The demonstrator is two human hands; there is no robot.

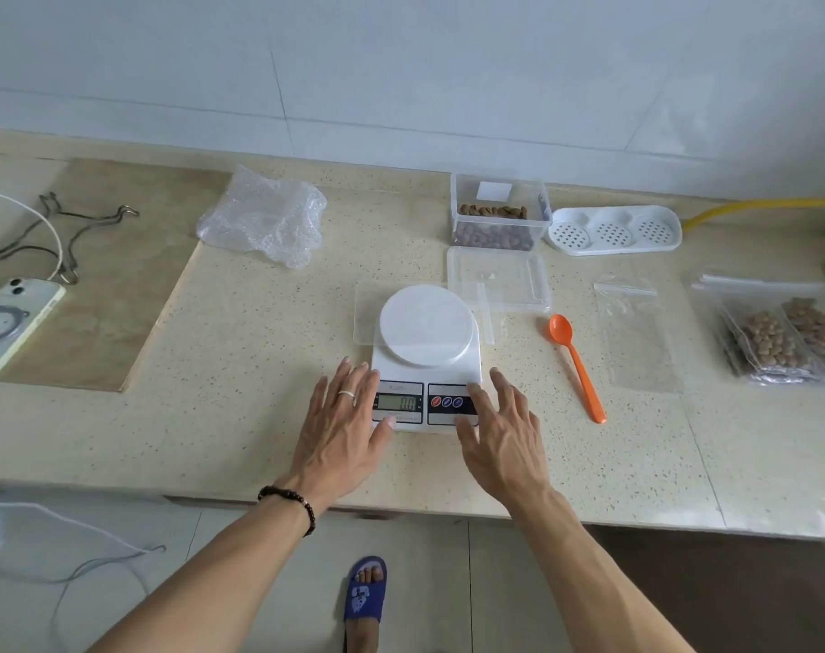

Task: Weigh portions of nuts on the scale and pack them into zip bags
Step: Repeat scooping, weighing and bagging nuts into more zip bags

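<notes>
Hands frame the white kitchen scale [426, 369] on the speckled countertop [240, 351]: the left hand [342, 426] lies flat at the scale's near left corner, fingers straight and spread, thumb tip touching the front edge beside the display, and it holds nothing. The right hand [500, 431] mirrors it at the near right corner, fingers straight and resting over the button panel, likewise holding nothing. The round weighing platform is bare (the display shows digits too blurred to read with certainty). Behind the scale to the right stands a clear container of nuts [497, 214], with its clear lid [497, 278] lying flat just in front of it. An orange spoon [577, 367] lies right of the scale, then an empty zip bag [636, 332], and farther right filled zip bags of nuts [778, 341] lie stacked near the frame's edge.
</notes>
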